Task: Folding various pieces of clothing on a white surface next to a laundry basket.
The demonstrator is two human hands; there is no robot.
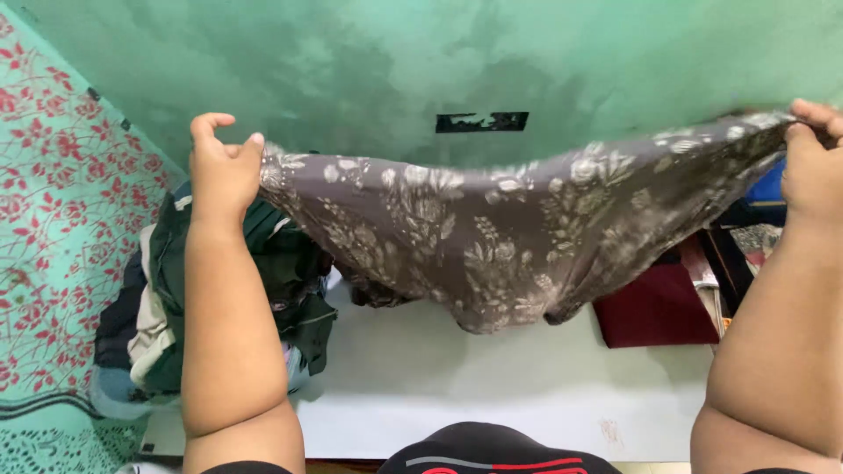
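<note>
The grey floral cloth (518,233) is stretched across the middle of the frame, from centre left to the upper right edge. It is held clear of the white surface (492,386) below. Its top edge runs nearly taut between the two hands; the body sags in a belly toward lower centre, its lowest fold hanging above the white surface, apparently apart from it.

Step in hand, by judgement: the cloth is being spread out at full width, the opening stage of folding or inspecting it. A fold from here would call for bringing the two held corners together without loosing either pinch, or lowering the cloth flat onto the surface.

The left hand (224,171), at upper left, pinches the cloth's left corner, the thumb lifted, knuckles toward the camera. Its forearm rises steeply from the bottom edge.

The right hand (812,162), at the upper right edge, grips the opposite corner with fingers curled over the hem; part of the hand is cut off by the frame. Its forearm enters from lower right.

Behind the left forearm, at centre left, lies a pile of dark green and pale clothes (263,281). A maroon folded item (659,307) sits at right below the cloth. A green wall (439,53) fills the top; a green floral-patterned fabric (53,219) covers the left edge.
</note>
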